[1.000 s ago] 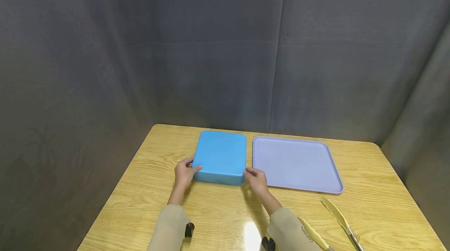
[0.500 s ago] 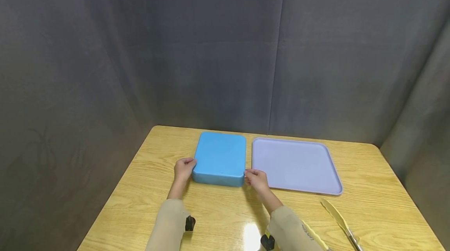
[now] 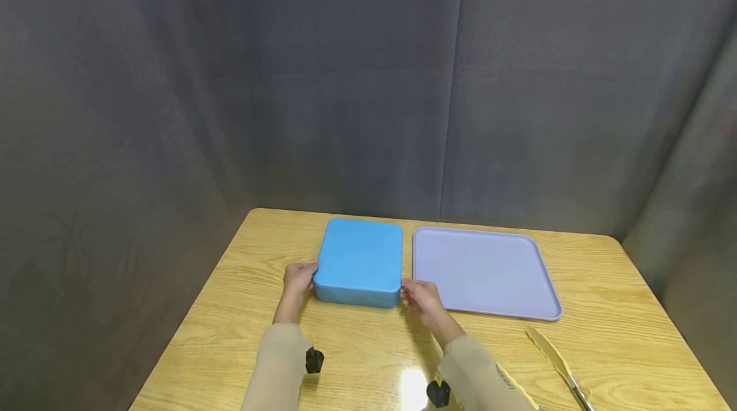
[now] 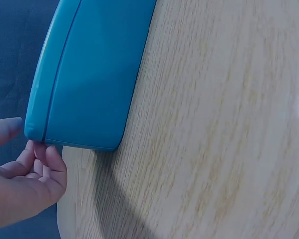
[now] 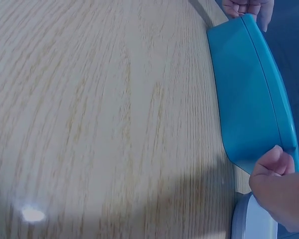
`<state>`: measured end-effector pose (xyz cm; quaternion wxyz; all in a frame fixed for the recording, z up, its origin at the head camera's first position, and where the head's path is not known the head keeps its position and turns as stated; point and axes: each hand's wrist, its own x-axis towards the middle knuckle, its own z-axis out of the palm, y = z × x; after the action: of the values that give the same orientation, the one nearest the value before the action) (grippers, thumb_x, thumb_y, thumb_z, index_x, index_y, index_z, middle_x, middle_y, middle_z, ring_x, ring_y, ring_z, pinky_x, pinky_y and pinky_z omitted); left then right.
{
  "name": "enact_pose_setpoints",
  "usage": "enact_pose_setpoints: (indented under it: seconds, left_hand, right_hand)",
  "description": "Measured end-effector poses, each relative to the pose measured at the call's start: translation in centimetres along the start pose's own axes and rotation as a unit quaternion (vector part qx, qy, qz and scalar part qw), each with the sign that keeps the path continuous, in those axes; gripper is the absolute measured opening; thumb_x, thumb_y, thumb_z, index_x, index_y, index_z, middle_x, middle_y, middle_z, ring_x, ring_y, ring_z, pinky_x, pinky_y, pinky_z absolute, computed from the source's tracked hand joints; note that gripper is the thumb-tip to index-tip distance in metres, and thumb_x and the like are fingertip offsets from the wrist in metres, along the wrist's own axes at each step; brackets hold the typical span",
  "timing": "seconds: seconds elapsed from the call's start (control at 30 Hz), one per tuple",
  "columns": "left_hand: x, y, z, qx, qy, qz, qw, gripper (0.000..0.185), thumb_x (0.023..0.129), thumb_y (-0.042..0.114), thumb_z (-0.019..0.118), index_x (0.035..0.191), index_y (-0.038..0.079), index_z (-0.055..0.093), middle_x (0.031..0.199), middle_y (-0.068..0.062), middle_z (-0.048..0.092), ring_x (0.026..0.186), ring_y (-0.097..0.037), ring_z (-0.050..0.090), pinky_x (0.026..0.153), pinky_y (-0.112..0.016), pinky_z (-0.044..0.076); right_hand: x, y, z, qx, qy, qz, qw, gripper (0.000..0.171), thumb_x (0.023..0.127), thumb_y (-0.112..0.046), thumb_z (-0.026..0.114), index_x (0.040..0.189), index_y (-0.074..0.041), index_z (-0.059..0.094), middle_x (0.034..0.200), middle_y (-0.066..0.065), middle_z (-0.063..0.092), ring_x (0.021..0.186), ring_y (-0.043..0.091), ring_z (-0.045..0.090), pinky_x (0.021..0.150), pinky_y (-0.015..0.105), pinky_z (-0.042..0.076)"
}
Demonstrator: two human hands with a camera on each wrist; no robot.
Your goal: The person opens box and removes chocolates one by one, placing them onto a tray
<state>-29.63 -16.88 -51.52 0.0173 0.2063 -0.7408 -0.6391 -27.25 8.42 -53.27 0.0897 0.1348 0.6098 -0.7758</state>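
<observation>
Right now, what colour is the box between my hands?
The box is bright blue, seen best in the head view.

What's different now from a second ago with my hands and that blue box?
Your left hand has drawn its thumb leftward, off the top of the blue box to its left edge. Your right hand stays at the near right corner; the box and lilac tray haven't visibly moved.

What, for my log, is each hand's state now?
Left hand: holding the blue square lidded box by its left side.
Right hand: holding the box's right side.
</observation>
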Motion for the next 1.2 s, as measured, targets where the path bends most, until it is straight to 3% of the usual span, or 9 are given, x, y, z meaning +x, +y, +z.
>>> enact_pose_setpoints:
  seconds: [0.13,0.27,0.4,0.5,0.7,0.87,1.2]
  left_hand:
    - [0.11,0.01,-0.06,-0.005,-0.001,-0.004,1.0,0.029,0.082,0.009,0.062,0.098,-0.015,0.059,0.07,-0.006,0.054,0.05,-0.007,0.045,0.054,-0.026,0.045]
    - [0.09,0.1,-0.02,0.003,-0.005,0.001,1.0,0.028,0.079,0.01,0.066,0.094,-0.013,0.061,0.07,-0.004,0.055,0.054,-0.009,0.046,0.056,-0.028,0.044]
    - [0.01,0.18,0.25,0.012,-0.005,0.004,0.9999,0.029,0.078,0.01,0.067,0.095,-0.013,0.06,0.08,-0.01,0.058,0.063,-0.013,0.05,0.061,-0.031,0.046]
    - [-0.05,0.17,0.44,0.022,-0.006,0.006,0.9997,0.034,0.079,0.011,0.067,0.101,-0.014,0.058,0.096,-0.02,0.058,0.078,-0.022,0.055,0.07,-0.035,0.047]
    - [-0.07,0.19,0.52,0.036,-0.019,0.005,0.9992,0.042,0.081,0.011,0.066,0.111,-0.016,0.052,0.114,-0.03,0.049,0.106,-0.04,0.046,0.088,-0.045,0.041]
    - [-0.01,0.36,0.61,0.038,-0.019,0.003,0.9991,0.043,0.08,0.01,0.067,0.111,-0.015,0.053,0.115,-0.03,0.049,0.107,-0.04,0.046,0.089,-0.045,0.041]
    - [-0.16,0.3,0.89,0.05,-0.028,0.015,0.9983,0.052,0.073,0.009,0.074,0.114,-0.015,0.051,0.115,-0.03,0.049,0.106,-0.04,0.048,0.088,-0.044,0.042]
  right_hand:
    - [0.04,-0.08,-0.04,0.014,-0.003,0.012,1.0,0.023,0.087,-0.003,0.053,0.099,0.017,0.052,0.062,0.003,0.054,0.052,0.006,0.052,0.046,0.014,0.042]
    - [0.02,-0.17,0.01,0.017,-0.006,0.014,1.0,0.017,0.087,-0.004,0.054,0.091,0.013,0.053,0.06,0.002,0.053,0.052,0.006,0.051,0.046,0.015,0.041]
    - [0.04,-0.37,0.03,0.015,-0.006,0.02,1.0,0.015,0.087,-0.005,0.054,0.089,0.01,0.053,0.06,0.001,0.052,0.051,0.006,0.051,0.045,0.014,0.041]
    - [0.16,-0.44,-0.05,0.009,0.001,0.028,1.0,0.016,0.087,-0.006,0.055,0.089,0.01,0.054,0.06,0.001,0.053,0.05,0.005,0.05,0.044,0.014,0.041]
    - [0.3,-0.68,-0.07,-0.002,0.015,0.037,0.999,0.015,0.085,-0.007,0.059,0.082,0.008,0.056,0.057,0.002,0.053,0.048,0.005,0.049,0.043,0.014,0.042]
    - [0.3,-0.86,0.11,-0.002,0.017,0.039,0.999,0.014,0.083,-0.007,0.061,0.079,0.006,0.056,0.055,0.003,0.053,0.046,0.006,0.048,0.043,0.014,0.041]
    - [-0.11,-0.9,0.24,-0.015,-0.002,0.034,0.999,0.019,0.08,-0.006,0.065,0.089,0.01,0.059,0.055,0.002,0.054,0.048,0.005,0.049,0.047,0.016,0.042]
